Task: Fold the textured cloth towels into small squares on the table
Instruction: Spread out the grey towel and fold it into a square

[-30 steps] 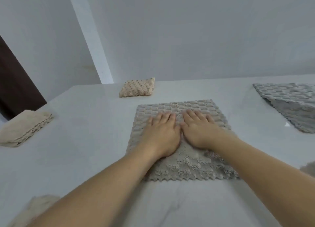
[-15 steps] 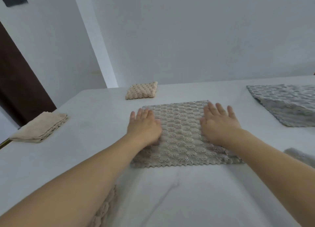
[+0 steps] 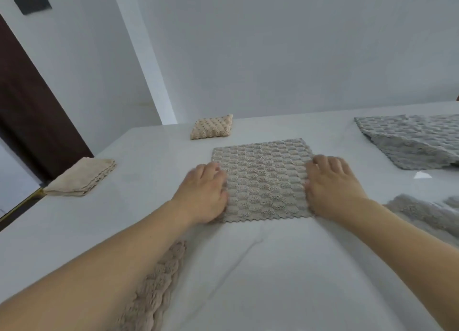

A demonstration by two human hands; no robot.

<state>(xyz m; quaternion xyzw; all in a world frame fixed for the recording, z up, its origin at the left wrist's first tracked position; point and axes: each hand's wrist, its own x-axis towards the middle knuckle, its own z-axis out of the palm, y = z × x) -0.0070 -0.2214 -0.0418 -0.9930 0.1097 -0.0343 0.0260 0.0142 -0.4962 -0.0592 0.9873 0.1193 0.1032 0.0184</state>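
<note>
A: State the position of the work item

B: The grey-beige textured towel (image 3: 263,179) lies flat on the white table (image 3: 273,268), centred ahead of the person, its zigzag-cut near edge facing them. It presents as a rough square with a raised checker pattern

A: Left hand?

B: The left hand (image 3: 205,194) rests palm down on the towel's left edge. Its fingers (image 3: 211,168) are curled at the edge; whether they pinch the fabric or merely press on it cannot be determined, as the fingertips are blurred

A: Right hand?

B: The right hand (image 3: 332,184) rests palm down on the towel's right edge. Fingers likewise bent over the border, grip status not determinable. The two hands are apart, with the towel's middle exposed between them

A: Other items on the table?

B: A small folded beige square (image 3: 212,127) sits just beyond the towel's far left corner. A folded cream towel (image 3: 82,178) lies at the table's left edge. A grey towel (image 3: 412,142), partly folded over, lies at far right. A second grey cloth (image 3: 427,211) lies near the right forearm. A tan textured cloth (image 3: 159,288) lies partly under the left forearm, near the table's front edge
</note>
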